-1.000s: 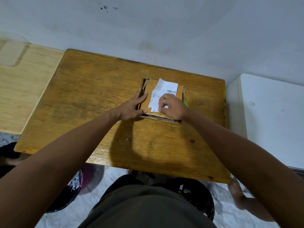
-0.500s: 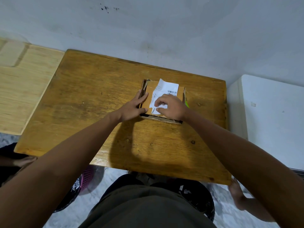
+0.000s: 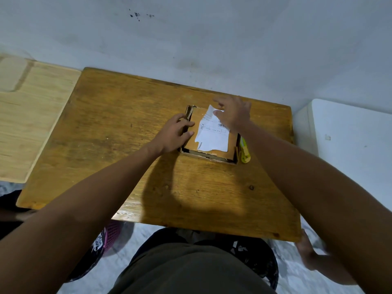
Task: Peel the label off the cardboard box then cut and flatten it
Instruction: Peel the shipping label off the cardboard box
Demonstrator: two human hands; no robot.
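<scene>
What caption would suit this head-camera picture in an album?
Left hand steadies a cardboard box on a wooden table while the right hand reaches the white label's far corner.

1. Label [image 3: 212, 136]: print too small to read; far right corner covered by the right hand [image 3: 234, 113].
2. Right hand: motion-blurred; grip on the label unclear.
3. Yellow-green tool [image 3: 245, 152]: far end hidden under the right forearm.
4. Cardboard box [image 3: 192, 141]: left wall partly behind the left hand [image 3: 174, 135].

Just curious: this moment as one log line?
left hand steadies cardboard box | right hand at label far corner | label still on
</scene>
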